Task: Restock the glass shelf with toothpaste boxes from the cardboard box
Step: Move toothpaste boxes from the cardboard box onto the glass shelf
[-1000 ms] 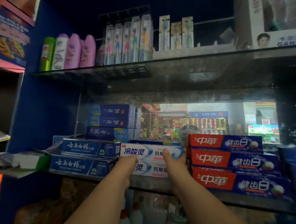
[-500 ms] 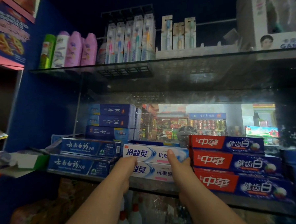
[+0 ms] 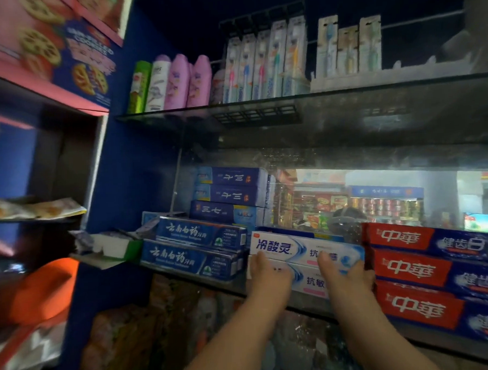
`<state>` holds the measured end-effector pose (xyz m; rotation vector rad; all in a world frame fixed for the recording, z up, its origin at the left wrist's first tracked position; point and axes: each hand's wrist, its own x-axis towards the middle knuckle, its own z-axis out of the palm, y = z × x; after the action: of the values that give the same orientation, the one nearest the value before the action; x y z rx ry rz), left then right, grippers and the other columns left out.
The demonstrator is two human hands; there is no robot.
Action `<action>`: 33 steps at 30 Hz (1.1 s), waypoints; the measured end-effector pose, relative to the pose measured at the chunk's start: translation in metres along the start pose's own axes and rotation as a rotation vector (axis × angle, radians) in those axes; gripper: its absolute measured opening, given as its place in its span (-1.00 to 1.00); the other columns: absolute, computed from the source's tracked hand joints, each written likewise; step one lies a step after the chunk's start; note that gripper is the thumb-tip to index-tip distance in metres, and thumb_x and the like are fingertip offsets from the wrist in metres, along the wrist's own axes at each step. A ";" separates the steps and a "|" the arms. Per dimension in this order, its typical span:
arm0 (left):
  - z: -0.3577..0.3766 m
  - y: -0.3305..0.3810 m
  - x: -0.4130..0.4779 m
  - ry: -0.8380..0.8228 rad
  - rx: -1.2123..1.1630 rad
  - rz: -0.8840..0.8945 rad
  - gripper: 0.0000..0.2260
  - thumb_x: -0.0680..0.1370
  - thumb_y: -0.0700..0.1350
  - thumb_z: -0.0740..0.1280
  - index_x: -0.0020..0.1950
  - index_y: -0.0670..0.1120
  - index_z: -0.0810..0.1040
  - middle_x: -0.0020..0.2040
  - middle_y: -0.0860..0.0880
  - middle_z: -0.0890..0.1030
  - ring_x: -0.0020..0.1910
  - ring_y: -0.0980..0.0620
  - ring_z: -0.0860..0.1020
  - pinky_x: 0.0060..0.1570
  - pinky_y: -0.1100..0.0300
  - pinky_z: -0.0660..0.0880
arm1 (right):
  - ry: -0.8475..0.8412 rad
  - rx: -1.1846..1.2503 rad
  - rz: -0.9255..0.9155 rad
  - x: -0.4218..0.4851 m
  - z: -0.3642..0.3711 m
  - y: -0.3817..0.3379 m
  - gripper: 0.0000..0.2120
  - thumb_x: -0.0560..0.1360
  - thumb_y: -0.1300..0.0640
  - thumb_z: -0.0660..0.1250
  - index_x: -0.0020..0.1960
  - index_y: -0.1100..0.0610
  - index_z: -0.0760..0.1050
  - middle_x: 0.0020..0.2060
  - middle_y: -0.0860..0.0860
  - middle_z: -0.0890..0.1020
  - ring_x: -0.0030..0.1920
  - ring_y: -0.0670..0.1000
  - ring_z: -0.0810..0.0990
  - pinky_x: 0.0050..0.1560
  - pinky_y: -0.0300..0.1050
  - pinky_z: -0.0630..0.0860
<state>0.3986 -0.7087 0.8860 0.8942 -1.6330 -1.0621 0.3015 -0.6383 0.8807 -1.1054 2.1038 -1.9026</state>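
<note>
a: where's the stock right now?

b: two white toothpaste boxes stacked on the glass shelf, between the blue boxes on their left and the red boxes on their right. the left hand and right hand both press on the stack's front; each grip looks closed on it, though blur makes finger positions hard to read.

a: what could go wrong?

b: the stack sits at the shelf's front edge. an uneven push could skew the top white box off the lower one, and it would drop.

a: room to move?

b: tight sideways, neighbours nearly touching the white boxes. open space lies above them, and seemingly behind. the cardboard box isn't in view.
</note>
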 end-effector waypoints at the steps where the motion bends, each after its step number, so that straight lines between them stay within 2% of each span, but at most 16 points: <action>1: -0.004 -0.003 -0.010 0.004 0.008 0.080 -0.42 0.52 -0.17 0.24 0.52 -0.04 0.14 0.48 -0.04 0.27 0.38 -0.03 0.33 0.40 0.09 0.28 | -0.015 -0.008 -0.065 -0.009 0.002 -0.003 -0.16 0.52 -0.27 0.17 0.57 0.07 -0.19 0.56 0.03 -0.18 0.55 0.12 -0.06 0.51 0.16 0.05; 3: -0.019 -0.012 -0.023 0.075 0.020 0.203 -0.40 0.58 -0.19 0.19 0.57 -0.04 0.02 0.54 0.02 0.12 0.46 0.05 0.21 0.40 0.24 0.16 | -0.092 0.033 -0.208 -0.028 0.011 -0.012 -0.17 0.54 -0.20 0.19 0.57 0.06 -0.22 0.56 -0.02 -0.20 0.56 0.02 -0.13 0.53 0.04 -0.05; 5: -0.045 -0.026 -0.020 0.214 0.079 0.263 -0.41 0.62 -0.15 0.14 0.58 -0.01 -0.07 0.58 0.07 -0.04 0.53 0.08 0.04 0.45 0.23 0.02 | -0.213 0.021 -0.330 -0.039 0.030 -0.015 -0.17 0.54 -0.15 0.22 0.57 0.02 -0.24 0.57 -0.04 -0.12 0.55 -0.02 -0.07 0.53 -0.02 -0.01; 8: -0.093 -0.054 0.018 0.340 0.157 0.117 -0.42 0.62 -0.11 0.11 0.58 -0.05 -0.09 0.58 0.02 -0.14 0.56 0.02 -0.08 0.53 0.07 -0.01 | -0.392 -0.081 -0.411 -0.046 0.067 -0.025 -0.17 0.54 -0.16 0.24 0.56 -0.03 -0.23 0.54 -0.10 0.05 0.52 -0.03 0.09 0.50 -0.03 0.11; 10: -0.121 -0.076 0.046 0.352 0.241 -0.039 -0.42 0.62 -0.08 0.10 0.57 -0.14 -0.07 0.59 -0.08 -0.13 0.56 -0.04 -0.10 0.52 0.02 0.01 | -0.449 -0.153 -0.451 -0.044 0.096 -0.028 -0.17 0.47 -0.24 0.26 0.54 -0.12 -0.17 0.51 -0.12 0.16 0.50 -0.01 0.17 0.49 0.07 0.15; 12: -0.142 -0.096 0.070 0.412 0.309 -0.071 -0.46 0.61 -0.08 0.12 0.54 -0.22 0.06 0.56 -0.21 -0.01 0.54 -0.14 -0.03 0.49 -0.05 0.03 | -0.456 -0.216 -0.419 -0.035 0.123 -0.026 -0.10 0.36 -0.36 0.23 0.52 -0.16 -0.17 0.50 -0.08 0.24 0.49 0.03 0.22 0.47 0.17 0.14; 13: -0.150 -0.104 0.082 0.413 0.361 -0.076 -0.49 0.60 -0.10 0.12 0.52 -0.23 0.13 0.55 -0.23 0.04 0.53 -0.17 -0.01 0.49 -0.09 0.01 | -0.457 -0.257 -0.387 -0.031 0.133 -0.024 -0.09 0.36 -0.38 0.21 0.52 -0.15 -0.19 0.50 -0.06 0.26 0.48 0.06 0.23 0.49 0.18 0.07; 15: -0.165 -0.107 0.099 0.266 0.577 -0.150 -0.54 0.60 -0.13 0.16 0.49 -0.17 0.21 0.56 -0.21 -0.02 0.54 -0.20 -0.09 0.50 -0.16 -0.07 | -0.464 -0.347 -0.331 -0.028 0.144 -0.022 -0.10 0.43 -0.36 0.17 0.54 -0.06 -0.25 0.50 -0.04 0.26 0.50 0.07 0.19 0.51 0.17 -0.18; 17: -0.170 -0.099 0.106 0.085 0.868 -0.238 -0.48 0.53 -0.20 0.30 0.46 -0.06 0.24 0.57 -0.17 -0.12 0.54 -0.23 -0.17 0.48 -0.22 -0.06 | -0.462 -0.410 -0.309 -0.030 0.144 -0.021 -0.11 0.48 -0.34 0.13 0.55 0.00 -0.30 0.49 -0.03 0.29 0.51 0.04 0.19 0.50 0.12 -0.32; 20: -0.155 -0.089 0.102 -0.005 1.114 -0.198 -0.37 0.47 -0.20 0.38 0.48 -0.04 0.20 0.58 -0.14 -0.12 0.55 -0.17 -0.19 0.49 -0.22 -0.12 | -0.420 -0.445 -0.346 -0.035 0.144 -0.018 -0.14 0.51 -0.31 0.11 0.56 0.01 -0.27 0.45 -0.07 0.35 0.49 -0.01 0.23 0.49 0.07 -0.37; 23: -0.141 -0.087 0.094 -0.002 1.222 -0.156 -0.38 0.47 -0.20 0.36 0.48 -0.04 0.20 0.57 -0.16 -0.14 0.54 -0.17 -0.23 0.49 -0.21 -0.17 | -0.357 -0.413 -0.393 -0.040 0.142 -0.016 -0.17 0.50 -0.29 0.12 0.56 0.01 -0.22 0.46 -0.10 0.33 0.49 -0.06 0.20 0.49 0.04 -0.39; 25: -0.139 -0.086 0.091 0.020 1.176 -0.150 -0.40 0.50 -0.18 0.31 0.50 -0.02 0.16 0.57 -0.14 -0.16 0.54 -0.18 -0.25 0.49 -0.21 -0.17 | -0.340 -0.435 -0.412 -0.043 0.141 -0.014 -0.16 0.50 -0.28 0.13 0.56 0.04 -0.21 0.48 -0.07 0.28 0.50 -0.07 0.18 0.47 0.02 -0.41; 29: -0.143 -0.087 0.086 0.121 0.667 -0.237 -0.45 0.62 0.02 0.03 0.57 -0.01 -0.09 0.58 -0.01 -0.18 0.54 -0.09 -0.26 0.50 -0.15 -0.14 | -0.279 -0.355 -0.376 -0.042 0.147 -0.018 -0.20 0.47 -0.25 0.19 0.55 0.01 -0.08 0.46 -0.03 0.28 0.48 -0.03 0.20 0.51 0.06 -0.29; 31: -0.140 -0.087 0.078 0.167 0.474 -0.221 -0.40 0.61 0.15 0.02 0.57 0.03 -0.17 0.58 0.02 -0.20 0.54 -0.10 -0.27 0.47 -0.19 -0.09 | -0.291 -0.212 -0.329 -0.036 0.149 -0.029 -0.24 0.43 -0.24 0.23 0.52 -0.07 0.02 0.45 -0.03 0.28 0.45 0.02 0.24 0.52 0.15 -0.06; 33: -0.133 -0.084 0.070 0.164 0.417 -0.166 -0.34 0.57 0.29 0.03 0.54 0.17 -0.26 0.57 -0.04 -0.25 0.53 -0.14 -0.29 0.45 -0.22 -0.09 | -0.336 -0.091 -0.304 -0.026 0.152 -0.037 -0.20 0.33 -0.32 0.23 0.49 -0.15 0.07 0.43 -0.05 0.34 0.38 0.04 0.35 0.42 0.20 0.23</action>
<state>0.5131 -0.8328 0.8521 1.3737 -1.6903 -0.7413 0.4163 -0.7474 0.8713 -1.7134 1.9391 -1.5926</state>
